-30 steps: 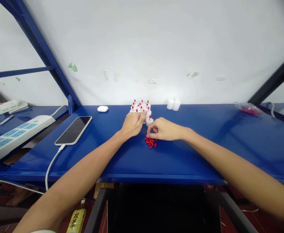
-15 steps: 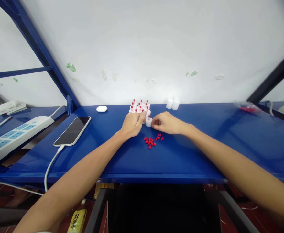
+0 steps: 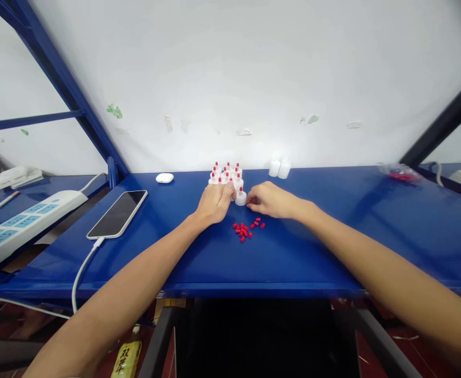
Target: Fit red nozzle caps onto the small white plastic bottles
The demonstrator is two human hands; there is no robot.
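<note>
My left hand [image 3: 215, 202] is closed beside a cluster of small white dropper bottles [image 3: 237, 181] with red tips, and it hides the nearest ones. What its fingers hold, if anything, is hidden. One white bottle with a red cap [image 3: 240, 191] stands upright between my hands. To its right is my right hand [image 3: 272, 199], fingers curled and pinched close to the bottle's base. Whatever lies in that pinch is too small to make out. Loose red caps [image 3: 243, 230] are scattered on the table nearer to me.
Two white bottles without red caps [image 3: 284, 169] stand by the wall. A clear bag with red pieces [image 3: 401, 173] lies at the right. On the left of the blue table [image 3: 313, 262] are a charging phone [image 3: 118, 214], a white earbud case [image 3: 165, 178] and a power strip [image 3: 25, 220].
The view has shifted very slightly. Both hands stay in nearly the same place around the capped bottle, and the loose caps lie as before.
</note>
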